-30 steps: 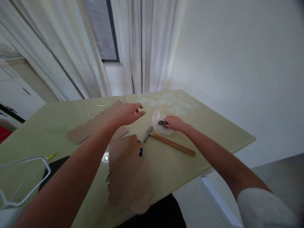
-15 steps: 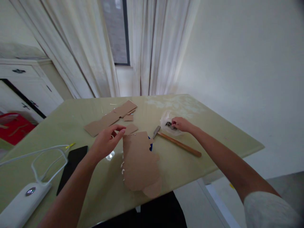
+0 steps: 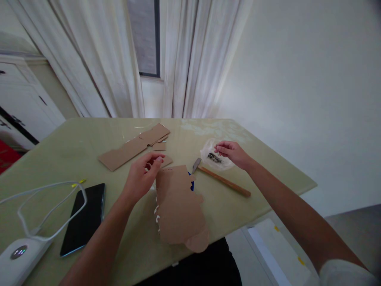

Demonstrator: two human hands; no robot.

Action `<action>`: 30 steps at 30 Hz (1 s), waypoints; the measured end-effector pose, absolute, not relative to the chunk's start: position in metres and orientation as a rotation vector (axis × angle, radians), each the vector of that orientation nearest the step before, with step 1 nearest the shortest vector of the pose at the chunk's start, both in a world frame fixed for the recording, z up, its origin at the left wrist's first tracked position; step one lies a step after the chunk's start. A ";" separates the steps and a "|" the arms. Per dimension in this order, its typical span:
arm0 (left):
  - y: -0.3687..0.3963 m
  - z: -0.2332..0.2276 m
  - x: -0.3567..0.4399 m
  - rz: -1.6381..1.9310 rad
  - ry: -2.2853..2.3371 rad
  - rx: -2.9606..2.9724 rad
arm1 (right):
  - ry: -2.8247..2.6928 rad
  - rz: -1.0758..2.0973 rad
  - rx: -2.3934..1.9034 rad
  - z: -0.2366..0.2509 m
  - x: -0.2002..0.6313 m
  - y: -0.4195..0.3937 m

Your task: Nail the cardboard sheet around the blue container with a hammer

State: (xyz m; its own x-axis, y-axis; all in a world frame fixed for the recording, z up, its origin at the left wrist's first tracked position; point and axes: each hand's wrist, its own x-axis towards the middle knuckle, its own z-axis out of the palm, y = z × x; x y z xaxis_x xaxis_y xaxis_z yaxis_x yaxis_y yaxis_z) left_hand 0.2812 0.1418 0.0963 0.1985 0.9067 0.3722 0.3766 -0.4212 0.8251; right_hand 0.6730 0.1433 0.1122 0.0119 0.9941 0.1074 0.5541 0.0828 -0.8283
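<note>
Hands working over cardboard and a bag of small hardware

Head camera: cardboard (image 3: 178, 206) is lying flat on the green table (image 3: 59, 155), its near end reaching out over the table's edge, with small white bits showing along its left side. The left hand (image 3: 143, 174) is hovering at the far corner of this sheet, fingers curled together and thumb meeting the fingertips, perhaps pinching something small, though that is too small to tell. The right hand (image 3: 233, 153) is resting at the far rim of a clear plastic bag (image 3: 212, 159) holding small dark metal pieces; its thumb and forefinger are pressing together as if nipping one tiny piece, which is not clearly showing. A hammer (image 3: 222, 179) is lying just beside the bag, its head touching the bag's left edge, its wooden handle pointing toward the right edge of the table. A longer cardboard strip (image 3: 131, 149) is lying farther back. A phone (image 3: 85, 212) and a white cable (image 3: 44, 198) are sitting well to the left.

Judging from this, the overhanging sheet could be slipping off if the left hand nudges it, and the flimsy bag could be spilling its pieces if the right hand drags on it.
</note>
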 end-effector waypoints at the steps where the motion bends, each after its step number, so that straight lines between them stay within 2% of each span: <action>1: 0.140 0.094 0.282 1.197 1.201 1.920 | -1.614 0.798 -1.521 0.115 0.664 0.140; 8: 0.127 0.102 0.286 1.243 1.166 2.000 | -1.440 1.213 -1.022 0.127 0.591 0.122; 18: 0.131 0.113 0.299 1.114 1.037 2.031 | -1.621 1.107 -0.833 0.116 0.520 0.139; 23: 0.145 0.104 0.297 1.085 1.116 2.014 | -1.659 1.075 -1.002 0.108 0.525 0.141; 30: 0.158 0.089 0.296 1.030 1.144 1.846 | -1.934 0.607 -1.583 0.083 0.593 0.121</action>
State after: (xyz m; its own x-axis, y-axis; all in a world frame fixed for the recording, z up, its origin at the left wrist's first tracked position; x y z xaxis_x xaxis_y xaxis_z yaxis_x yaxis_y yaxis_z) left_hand 0.2962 0.1584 0.0890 0.2860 0.9243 0.2526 0.3477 -0.3458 0.8715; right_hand 0.5927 0.1213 0.0826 -0.1442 0.9798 0.1384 0.7252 0.1998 -0.6590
